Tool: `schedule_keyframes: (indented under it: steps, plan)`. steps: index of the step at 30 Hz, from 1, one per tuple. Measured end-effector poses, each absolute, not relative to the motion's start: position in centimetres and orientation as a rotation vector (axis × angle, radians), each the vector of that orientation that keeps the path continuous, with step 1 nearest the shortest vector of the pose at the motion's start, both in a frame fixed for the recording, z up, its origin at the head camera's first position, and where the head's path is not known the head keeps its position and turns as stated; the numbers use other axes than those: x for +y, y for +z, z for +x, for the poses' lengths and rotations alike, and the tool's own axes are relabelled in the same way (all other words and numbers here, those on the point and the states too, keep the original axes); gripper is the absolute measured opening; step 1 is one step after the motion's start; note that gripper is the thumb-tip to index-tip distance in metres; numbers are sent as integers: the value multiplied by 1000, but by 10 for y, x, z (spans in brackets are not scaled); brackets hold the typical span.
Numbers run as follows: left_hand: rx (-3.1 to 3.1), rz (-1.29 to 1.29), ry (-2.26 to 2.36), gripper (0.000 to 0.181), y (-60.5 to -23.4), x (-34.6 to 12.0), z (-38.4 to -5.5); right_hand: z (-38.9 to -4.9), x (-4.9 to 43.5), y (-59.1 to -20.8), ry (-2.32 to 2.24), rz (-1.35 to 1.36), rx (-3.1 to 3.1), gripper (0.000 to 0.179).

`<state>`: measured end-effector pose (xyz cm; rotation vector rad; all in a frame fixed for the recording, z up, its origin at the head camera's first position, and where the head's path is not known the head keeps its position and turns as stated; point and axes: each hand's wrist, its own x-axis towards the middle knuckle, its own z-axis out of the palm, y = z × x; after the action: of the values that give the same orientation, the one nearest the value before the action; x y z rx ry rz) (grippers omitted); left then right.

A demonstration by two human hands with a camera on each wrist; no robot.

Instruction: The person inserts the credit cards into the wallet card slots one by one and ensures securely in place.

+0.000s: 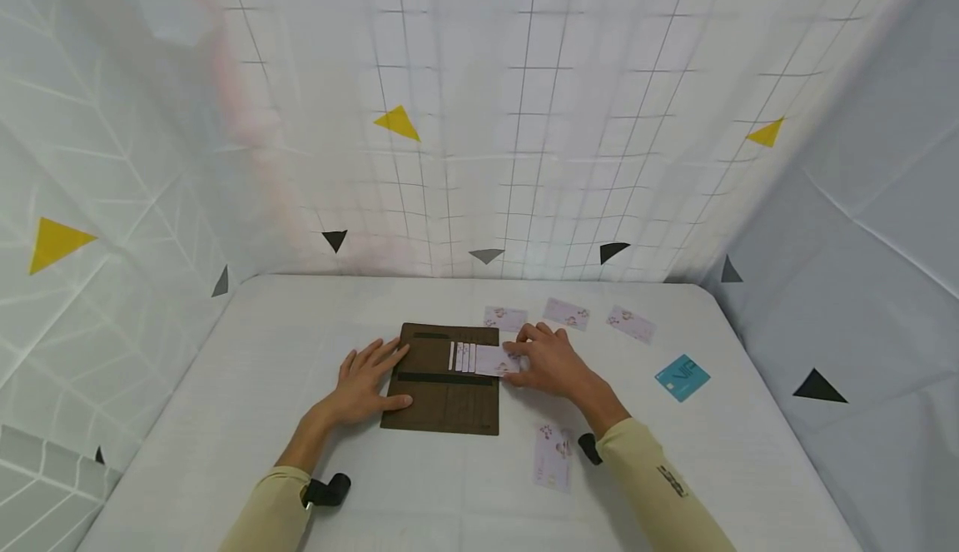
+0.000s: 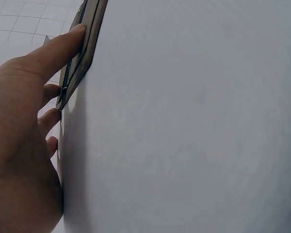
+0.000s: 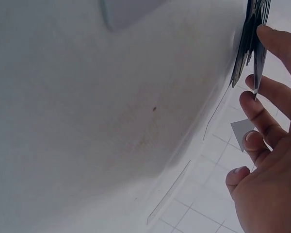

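Observation:
A brown bifold wallet [image 1: 423,410] lies spread open on the white table, with several pale printed cards [image 1: 464,357] standing staggered in its upper slots. My left hand [image 1: 361,387] rests on its left edge, fingers spread and fairly straight; in the left wrist view the thumb [image 2: 63,48] presses the wallet's edge [image 2: 93,34]. With thumb and fingers, my right hand [image 1: 553,362] pinches the outer end of a floral card [image 1: 493,360] at the wallet's right side. The right wrist view shows this card [image 3: 259,65] edge-on between thumb and fingertips, its far end in among the wallet's layers.
Behind the wallet lie three floral cards, at left [image 1: 505,317], middle [image 1: 567,313] and right [image 1: 631,324]. A teal VIP card [image 1: 683,378] is off to the right. Another floral card [image 1: 553,457] lies near my right forearm. White sheeting [image 1: 479,161] surrounds the table.

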<state>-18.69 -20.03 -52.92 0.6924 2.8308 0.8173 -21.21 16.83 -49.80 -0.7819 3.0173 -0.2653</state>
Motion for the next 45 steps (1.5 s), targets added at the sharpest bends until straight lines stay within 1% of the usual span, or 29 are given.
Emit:
schedule_keyframes:
  steps: [11,16,20,27,37,45]
  plan:
    - [2837,714,843,88,-528,-200,-186,-216,160,-506,-217,-805,2986,59]
    - [2827,708,839,88,-527,-200,-186,-215,163,-507,-284,-716,3013,63]
    - [2828,697,829,88,-526,-200,-186,-216,170,-508,-328,-635,3037,61]
    - [2832,697,839,88,-525,-200,-186,-221,174,-509,-300,-668,3027,54]
    - [2837,704,831,88,-526,-201,-185,-224,164,-504,-288,-700,3022,55]
    - [2822,690,832,88,-527,-201,-186,-224,167,-504,-300,-645,3010,56]
